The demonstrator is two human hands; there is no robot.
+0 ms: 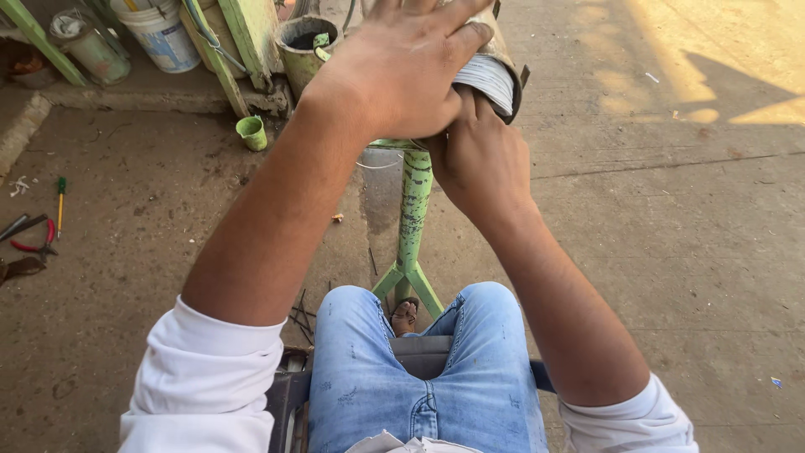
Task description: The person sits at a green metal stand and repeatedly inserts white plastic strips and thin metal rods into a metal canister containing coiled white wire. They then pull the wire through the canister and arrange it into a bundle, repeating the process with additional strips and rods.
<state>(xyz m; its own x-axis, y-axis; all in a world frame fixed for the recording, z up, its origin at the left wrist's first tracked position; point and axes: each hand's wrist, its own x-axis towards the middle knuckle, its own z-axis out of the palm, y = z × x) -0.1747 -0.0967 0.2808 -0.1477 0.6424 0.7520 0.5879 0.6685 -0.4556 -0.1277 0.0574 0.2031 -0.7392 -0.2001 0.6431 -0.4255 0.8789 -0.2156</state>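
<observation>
A concrete floor [671, 218] fills most of the view, grey-brown and dusty, with slanting patches of sunlight and a dark shadow at the upper right. The person sits over it in light blue jeans [428, 369] and a white shirt with the sleeves pushed up, knees apart on a dark seat. Between the knees rises a green metal stand [412, 226], its paint chipped, with splayed feet at the bottom; a bare foot shows just behind those feet. On top of the stand sits a round drum wound with pale wire [493, 80], tilted toward the right and largely covered by the hands.

The left hand [402, 71] lies flat over the top and near side of the drum, fingers spread and pressing on it, thumb reaching to the edge of the wire windings. The right hand [478, 159] is curled up from below, clenched against the underside of the drum just beside the windings; what it grips there is hidden by the left hand, so I cannot tell.

Along the upper left stand a white plastic bucket [161, 32], a grey cement-caked bucket [306, 46] and green frame posts. A small green cup [251, 132] rests on the floor near them. At the far left lie red-handled pliers [33, 243] and a thin yellow screwdriver [60, 200], well apart from the hands
</observation>
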